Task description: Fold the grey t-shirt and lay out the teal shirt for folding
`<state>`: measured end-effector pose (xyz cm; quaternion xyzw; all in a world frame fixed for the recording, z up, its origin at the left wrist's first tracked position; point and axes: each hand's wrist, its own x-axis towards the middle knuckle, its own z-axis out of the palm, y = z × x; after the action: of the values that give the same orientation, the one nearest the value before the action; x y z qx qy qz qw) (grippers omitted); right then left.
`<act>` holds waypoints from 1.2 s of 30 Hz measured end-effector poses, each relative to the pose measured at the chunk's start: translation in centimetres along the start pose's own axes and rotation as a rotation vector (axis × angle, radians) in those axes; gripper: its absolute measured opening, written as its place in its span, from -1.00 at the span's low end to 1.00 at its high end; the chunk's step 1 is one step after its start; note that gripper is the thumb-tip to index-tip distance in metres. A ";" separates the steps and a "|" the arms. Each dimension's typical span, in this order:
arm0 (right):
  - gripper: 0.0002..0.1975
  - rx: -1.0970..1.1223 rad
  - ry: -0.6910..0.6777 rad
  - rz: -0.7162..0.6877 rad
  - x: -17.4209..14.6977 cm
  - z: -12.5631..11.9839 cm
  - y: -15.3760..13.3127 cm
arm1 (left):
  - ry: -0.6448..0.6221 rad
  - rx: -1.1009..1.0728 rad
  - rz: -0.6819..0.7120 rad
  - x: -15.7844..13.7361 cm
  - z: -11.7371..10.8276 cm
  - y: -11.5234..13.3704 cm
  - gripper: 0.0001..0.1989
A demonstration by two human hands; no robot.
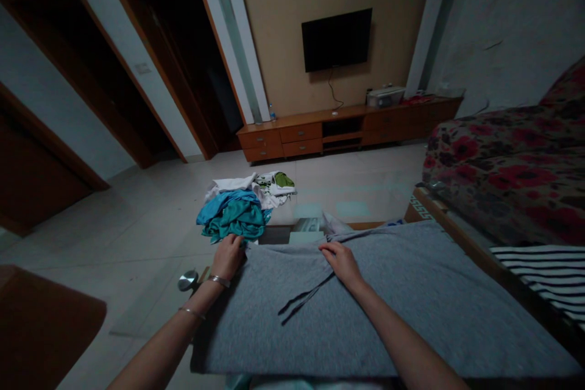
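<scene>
Grey garment (292, 298) in both hands (342, 262)

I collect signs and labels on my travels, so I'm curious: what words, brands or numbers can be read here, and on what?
No text can be read.
Television: what may be a mark on its lower edge is too small to read.
Bottle on the cabinet: any label is too small to read.
Pale pattern on the wooden frame: looks decorative, not lettering.
Grey cloth: no lettering shows.
</scene>
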<state>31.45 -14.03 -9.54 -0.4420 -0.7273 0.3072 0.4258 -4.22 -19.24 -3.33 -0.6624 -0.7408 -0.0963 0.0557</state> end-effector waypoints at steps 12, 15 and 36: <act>-0.81 -0.012 -0.009 0.006 0.0 0.0 0.3 | -0.030 0.098 0.458 1.0 -0.2 0.2 -0.76; -0.81 -0.025 -0.018 0.015 0.1 0.0 0.4 | -0.034 0.096 0.453 0.3 0.2 -0.3 -0.76; -0.80 -0.056 -0.032 0.014 0.0 -0.2 0.6 | -0.198 -0.097 0.934 -7.7 -3.6 9.1 -0.80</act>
<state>31.79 -13.74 -9.91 -0.4539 -0.7392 0.2970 0.3992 5.53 -26.53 -0.85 -0.9323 -0.3603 -0.0318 -0.0088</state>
